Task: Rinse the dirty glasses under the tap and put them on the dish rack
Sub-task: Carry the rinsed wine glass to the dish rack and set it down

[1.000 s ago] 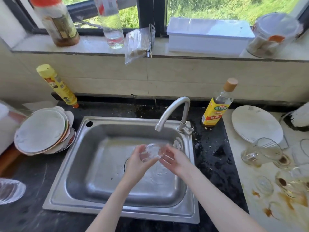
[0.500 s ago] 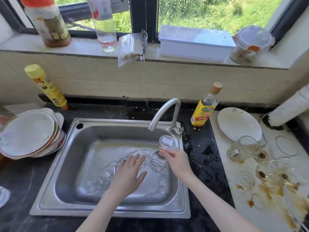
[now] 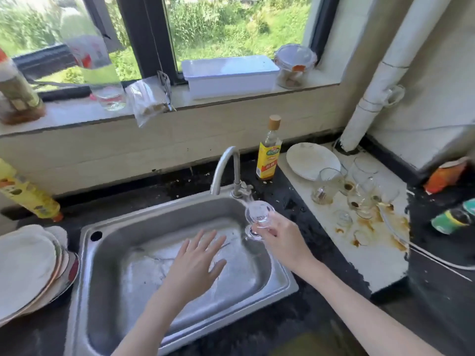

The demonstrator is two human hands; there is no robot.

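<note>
- Right hand [image 3: 279, 236]: fingers pinch a clear glass [image 3: 259, 214] over the sink's [image 3: 180, 330] right rim, just below the tap [image 3: 226, 165].
- Left hand [image 3: 196, 263]: fingers spread flat, holding nothing, above the basin.
- Dirty glasses [image 3: 352, 187]: clustered on the stained worktop [image 3: 380, 258], right of the sink.

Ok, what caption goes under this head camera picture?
Right hand lifts a small clear glass beside the curved metal tap; left hand hovers open over the steel sink.
</note>
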